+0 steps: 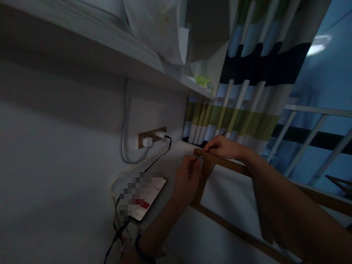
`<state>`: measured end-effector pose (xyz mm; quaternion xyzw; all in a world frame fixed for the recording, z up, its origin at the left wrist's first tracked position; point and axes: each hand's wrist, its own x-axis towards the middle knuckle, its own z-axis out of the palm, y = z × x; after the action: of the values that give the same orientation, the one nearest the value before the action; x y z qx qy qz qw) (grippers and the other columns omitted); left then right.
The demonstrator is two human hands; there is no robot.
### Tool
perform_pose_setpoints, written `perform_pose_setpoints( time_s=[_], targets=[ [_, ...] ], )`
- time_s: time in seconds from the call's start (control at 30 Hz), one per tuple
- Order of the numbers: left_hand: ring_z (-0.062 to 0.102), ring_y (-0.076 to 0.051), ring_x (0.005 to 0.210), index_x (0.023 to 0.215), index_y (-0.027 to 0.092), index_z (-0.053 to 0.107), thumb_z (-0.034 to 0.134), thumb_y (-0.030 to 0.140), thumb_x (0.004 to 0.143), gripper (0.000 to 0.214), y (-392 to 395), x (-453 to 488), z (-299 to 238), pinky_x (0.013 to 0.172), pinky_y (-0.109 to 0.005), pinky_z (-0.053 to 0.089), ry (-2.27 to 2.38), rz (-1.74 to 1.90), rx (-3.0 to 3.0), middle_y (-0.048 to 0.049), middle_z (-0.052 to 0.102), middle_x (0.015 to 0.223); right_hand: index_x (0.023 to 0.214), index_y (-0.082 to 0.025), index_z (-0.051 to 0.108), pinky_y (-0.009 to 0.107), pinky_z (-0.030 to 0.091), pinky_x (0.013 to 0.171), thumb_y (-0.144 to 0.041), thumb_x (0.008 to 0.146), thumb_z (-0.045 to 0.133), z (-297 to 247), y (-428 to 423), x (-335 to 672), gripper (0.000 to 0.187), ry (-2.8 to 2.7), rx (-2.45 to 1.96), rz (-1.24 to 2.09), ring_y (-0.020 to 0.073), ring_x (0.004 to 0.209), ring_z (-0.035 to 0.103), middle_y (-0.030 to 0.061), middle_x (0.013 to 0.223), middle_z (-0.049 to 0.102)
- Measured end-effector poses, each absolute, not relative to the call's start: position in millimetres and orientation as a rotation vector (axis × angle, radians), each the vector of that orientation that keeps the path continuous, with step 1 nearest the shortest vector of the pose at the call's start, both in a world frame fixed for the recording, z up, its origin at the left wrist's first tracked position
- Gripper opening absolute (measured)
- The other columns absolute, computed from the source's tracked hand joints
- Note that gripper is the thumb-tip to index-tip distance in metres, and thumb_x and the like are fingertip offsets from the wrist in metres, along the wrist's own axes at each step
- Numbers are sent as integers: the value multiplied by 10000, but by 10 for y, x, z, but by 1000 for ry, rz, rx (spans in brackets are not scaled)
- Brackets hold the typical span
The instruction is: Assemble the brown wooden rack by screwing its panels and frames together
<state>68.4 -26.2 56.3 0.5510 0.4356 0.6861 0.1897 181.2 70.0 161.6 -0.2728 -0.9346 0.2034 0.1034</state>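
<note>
My left hand [187,180] is closed, its fingertips pinching a thin metal rod [201,157]. The rod's far end meets the side of a brown wooden frame [229,164], near the corner where a rail joins an upright. Too little of the rod shows to tell its exact kind. From the far side, my right hand [224,147] grips the top rail close to the same corner, with its fingertips bent down onto the wood. Part of that grip is hidden behind the rail.
A phone [151,198] with a lit screen lies left of my left forearm. Plugs [147,142] and cables sit in a wall socket strip [141,141]. Overhead runs a shelf [154,60] holding bags. A striped curtain [247,102] and white railing [316,110] stand beyond.
</note>
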Motion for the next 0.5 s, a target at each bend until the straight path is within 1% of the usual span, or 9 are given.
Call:
perform_pose_setpoints(
  time_s=[0.23, 0.4, 0.5],
  targets=[
    [542, -83, 551, 766, 190, 483, 428, 340, 834, 173, -302, 630, 575, 514, -189, 403, 1443, 1900, 1707, 39, 542, 616, 747, -127, 654, 186, 382, 520, -114, 623, 404, 1608, 706, 1801, 279, -2746, -781, 607, 97, 558, 510, -1, 622, 606],
    [512, -85, 516, 730, 190, 471, 437, 300, 822, 147, -334, 636, 647, 478, -188, 371, 1460, 1910, 1857, 43, 507, 572, 750, -138, 656, 186, 392, 534, -108, 616, 405, 1598, 735, 1806, 286, -2736, -757, 646, 101, 585, 528, -3, 647, 621],
    [471, -78, 474, 741, 192, 452, 419, 309, 829, 150, -345, 667, 675, 450, -186, 339, 1443, 1886, 1809, 53, 474, 549, 745, -134, 657, 185, 387, 525, -107, 612, 412, 1603, 722, 1811, 279, -2738, -752, 652, 98, 565, 519, -6, 632, 616]
  ],
)
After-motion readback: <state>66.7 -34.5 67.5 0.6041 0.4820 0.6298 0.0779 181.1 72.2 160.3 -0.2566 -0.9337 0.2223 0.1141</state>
